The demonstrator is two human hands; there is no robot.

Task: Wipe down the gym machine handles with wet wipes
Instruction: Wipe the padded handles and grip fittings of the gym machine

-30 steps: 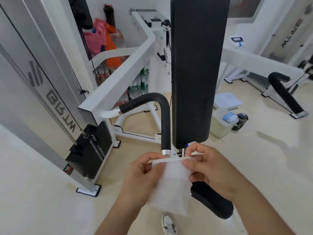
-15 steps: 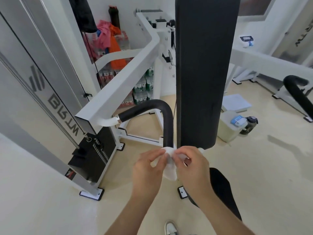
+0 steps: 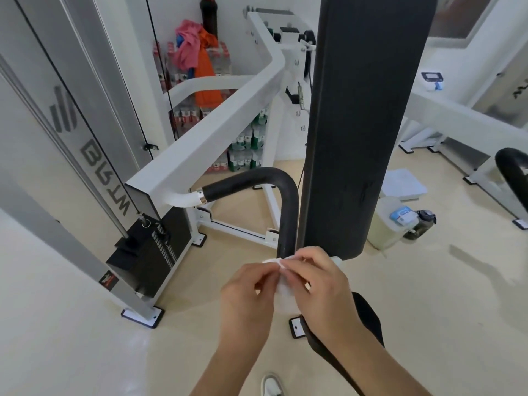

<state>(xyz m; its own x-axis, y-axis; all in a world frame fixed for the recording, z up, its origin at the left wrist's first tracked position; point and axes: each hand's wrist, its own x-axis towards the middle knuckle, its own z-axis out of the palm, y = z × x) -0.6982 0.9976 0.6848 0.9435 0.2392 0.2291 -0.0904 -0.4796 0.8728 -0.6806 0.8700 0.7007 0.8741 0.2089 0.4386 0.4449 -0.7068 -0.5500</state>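
Ideally, left hand [image 3: 251, 290] and right hand [image 3: 323, 284], together pinching the wet wipe [image 3: 283, 292] just below the black handle [image 3: 287, 212], fold it into a flat pad that wraps the grip fully.

- Handle [image 3: 287, 212]: just left of pad [image 3: 365, 124].
- Wipe [image 3: 283, 295]: at handle's lower end, pinched between left hand [image 3: 248, 295] and right hand [image 3: 325, 290].
- Weight stack [image 3: 154, 252]: left of handle.
- Jug [image 3: 381, 224]: on floor, right of pad; bottle [image 3: 425, 222] touching its right side.

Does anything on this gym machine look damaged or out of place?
The tall black pad has a small scuff, maybe a tear, low on its cover. Nothing else stands out; the curved handle looks intact.
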